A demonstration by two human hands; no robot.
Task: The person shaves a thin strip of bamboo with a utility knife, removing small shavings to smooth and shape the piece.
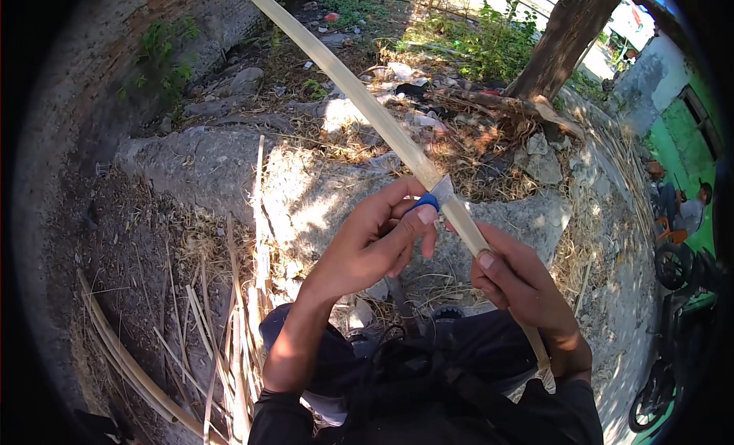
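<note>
A long, flat, pale strip that looks like split bamboo point(359, 97) runs slantwise from the upper left down to my right hand point(520, 273). The fingers and thumb of that hand are wrapped round it, and its lower end passes under my right forearm. In my left hand point(363, 246) a small knife with a blue handle point(428, 201) is pinched between thumb and fingers. Its short metal blade point(442, 188) lies against the strip, a little above my right hand. Most of the handle is hidden by my fingers.
Several loose pale strips point(238, 345) lie on the ground at my left, beside longer curved poles point(130, 365). A concrete slab point(199, 166), dry litter and a tree trunk point(562, 43) are ahead. At far right, a person point(692, 212) sits near parked motorbikes point(677, 269).
</note>
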